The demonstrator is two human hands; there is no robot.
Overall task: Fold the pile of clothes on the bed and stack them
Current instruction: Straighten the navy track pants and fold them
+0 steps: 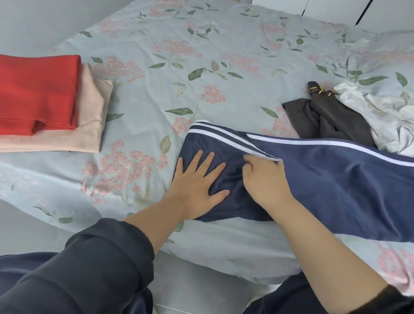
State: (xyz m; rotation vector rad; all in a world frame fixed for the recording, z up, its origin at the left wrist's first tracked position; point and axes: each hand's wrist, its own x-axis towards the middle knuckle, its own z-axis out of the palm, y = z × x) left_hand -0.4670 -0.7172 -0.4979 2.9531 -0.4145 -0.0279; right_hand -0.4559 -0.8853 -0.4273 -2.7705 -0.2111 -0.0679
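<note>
My left hand [198, 178] lies flat on the near left end of the navy trousers [357, 191], fingers straight and spread, pressing the cloth down. My right hand [264, 183] is just beside it, with its fingers curled in and pinching a fold of the same cloth right below the white stripes [230, 139]. Both of my dark sleeves [108, 258] are pushed up the forearms.

The trousers lie across the near edge of the bed [189, 53], running from my hands out past the right border of the view. The bunched end is under my palms.

Behind them to the right, the unfolded pile is a dark grey garment [325, 121] with thin yellow lines, touching a crumpled white garment [400, 125].

Well apart on the left side of the bed is the folded stack: a red garment [21, 92] resting on a beige garment [89, 122]. The beige one shows along the right and near edges.
</note>
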